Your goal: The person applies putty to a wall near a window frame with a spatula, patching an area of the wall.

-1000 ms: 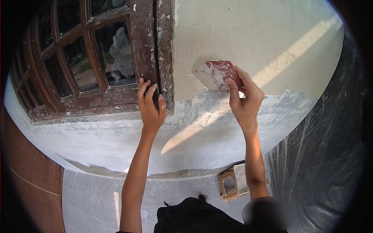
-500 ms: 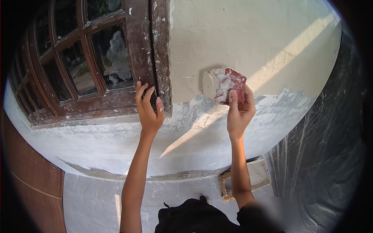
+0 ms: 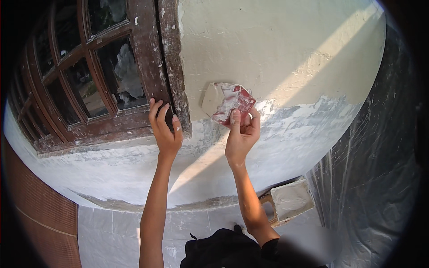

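Observation:
My right hand (image 3: 242,140) grips a flat red putty spreader (image 3: 241,100), thumb on the near face and fingers behind. White and beige filler coats much of the blade, which is held against or very close to the wall (image 3: 250,49); I cannot tell whether it touches. To the left, my left hand (image 3: 167,136) rests its spread fingertips on the lower corner of the brown wooden window frame (image 3: 149,58), holding nothing. Below the spreader, the beige wall coat gives way to a patchy white and grey band (image 3: 295,129).
On the grey tiled floor (image 3: 111,228), a tray of pale filler (image 3: 292,198) sits at the lower right, partly behind my forearm. Dark plastic sheeting (image 3: 371,165) hangs along the right. A brown woven panel (image 3: 44,214) stands at the lower left.
My right hand has moved left with the spreader, bringing it nearer the window frame. My left hand stays on the frame, while the whole view has shifted slightly.

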Demonstrator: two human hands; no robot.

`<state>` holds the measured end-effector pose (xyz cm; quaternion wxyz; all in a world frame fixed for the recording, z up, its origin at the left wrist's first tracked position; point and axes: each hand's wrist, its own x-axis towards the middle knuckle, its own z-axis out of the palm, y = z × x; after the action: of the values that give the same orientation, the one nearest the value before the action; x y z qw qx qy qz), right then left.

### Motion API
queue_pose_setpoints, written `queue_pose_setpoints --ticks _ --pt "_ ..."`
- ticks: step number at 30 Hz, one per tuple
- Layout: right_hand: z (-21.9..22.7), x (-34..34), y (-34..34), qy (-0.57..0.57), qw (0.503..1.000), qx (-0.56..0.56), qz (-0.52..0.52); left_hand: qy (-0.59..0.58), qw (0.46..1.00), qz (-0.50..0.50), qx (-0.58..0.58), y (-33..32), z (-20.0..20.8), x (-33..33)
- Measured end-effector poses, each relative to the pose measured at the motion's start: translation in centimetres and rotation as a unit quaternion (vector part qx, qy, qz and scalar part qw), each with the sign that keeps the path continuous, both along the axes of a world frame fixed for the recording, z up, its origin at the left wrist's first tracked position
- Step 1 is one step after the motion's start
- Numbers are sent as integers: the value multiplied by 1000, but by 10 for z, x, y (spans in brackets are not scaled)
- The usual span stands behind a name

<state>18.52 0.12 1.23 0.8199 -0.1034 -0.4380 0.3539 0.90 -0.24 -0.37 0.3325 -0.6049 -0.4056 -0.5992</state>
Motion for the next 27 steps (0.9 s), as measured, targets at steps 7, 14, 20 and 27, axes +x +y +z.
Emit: queue_pose_setpoints --ticks 7,14,20,27 --pt "-25 14 1 66 992 -97 -52 -2 1000 6 -1 1 -1 2" --pt "-23 5 12 6 998 -51 -40 0 1000 7 0 0 0 2" --pt "-30 31 3 49 995 -80 -29 -2 1000 6 -9 1 -2 1" --pt "-16 56 18 -68 995 -25 -72 -3 1000 10 0 1 -1 1"
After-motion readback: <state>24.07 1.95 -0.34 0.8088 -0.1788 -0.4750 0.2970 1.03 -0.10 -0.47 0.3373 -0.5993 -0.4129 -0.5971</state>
